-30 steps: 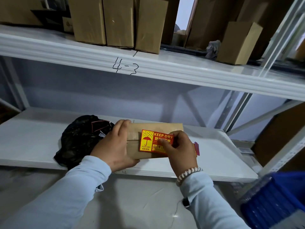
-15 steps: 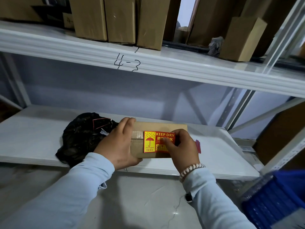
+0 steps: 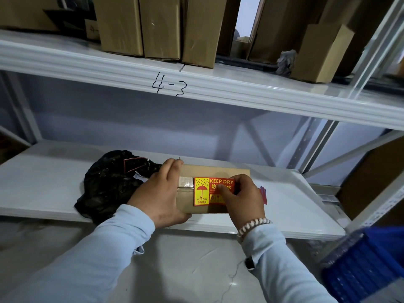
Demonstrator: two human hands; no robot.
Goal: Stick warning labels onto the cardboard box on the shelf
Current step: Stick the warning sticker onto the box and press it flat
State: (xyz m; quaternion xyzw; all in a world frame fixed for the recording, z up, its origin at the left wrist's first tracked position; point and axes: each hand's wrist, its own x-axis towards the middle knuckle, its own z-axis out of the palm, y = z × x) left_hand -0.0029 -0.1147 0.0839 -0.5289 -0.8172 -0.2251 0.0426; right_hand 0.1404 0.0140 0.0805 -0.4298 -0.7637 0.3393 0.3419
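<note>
A small brown cardboard box [image 3: 214, 170] lies on the white lower shelf [image 3: 43, 184]. My left hand [image 3: 161, 193] grips its left end, thumb under the front edge and fingers over the top. A red and yellow KEEP DRY label [image 3: 204, 190] lies flat across the box's top. My right hand [image 3: 242, 197] rests on the label's right part, thumb pressing on it, and hides that half. A bit of red label or backing [image 3: 263, 194] sticks out behind the right hand.
A crumpled black plastic bag [image 3: 111, 184] lies just left of the box. The upper shelf [image 3: 218, 88], marked 4-3, carries several upright cardboard boxes [image 3: 159, 27]. A blue plastic crate [image 3: 367, 263] sits at lower right. Metal shelf uprights [image 3: 317, 143] stand to the right.
The label went from tilted and held above the box to lying straight and flat on its top. My right hand now presses it down; the left hand keeps its grip.
</note>
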